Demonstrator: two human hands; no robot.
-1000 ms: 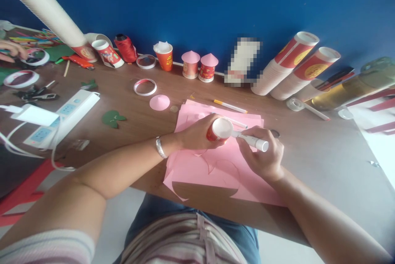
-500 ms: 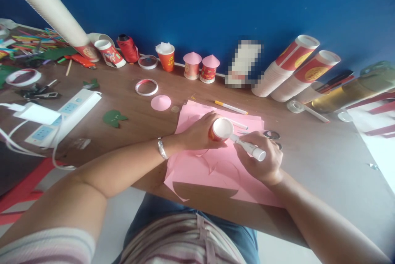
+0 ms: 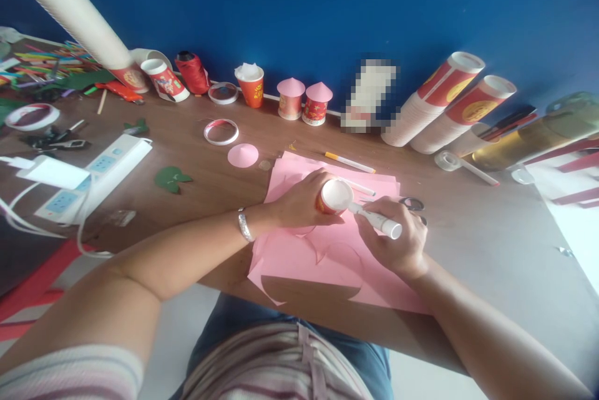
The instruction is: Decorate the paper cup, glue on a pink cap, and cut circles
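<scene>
1. Blue wall at far side of head view; brown wood-look table before it.
2. Left hand: fingers wrapped round small red-and-white paper cup, near middle, above pink paper sheets.
3. Right hand: fingers clamped on white cylindrical tool, narrow end just beside cup's right side; contact cannot be told.
4. Risk, judged: hard push from tool could dent cup's thin paper side; loose left grip could let cup turn and tool slip.
5. Cup, condition: mouth open, tilted towards near side; interior white, rim round, red print partly covered by hand.
</scene>
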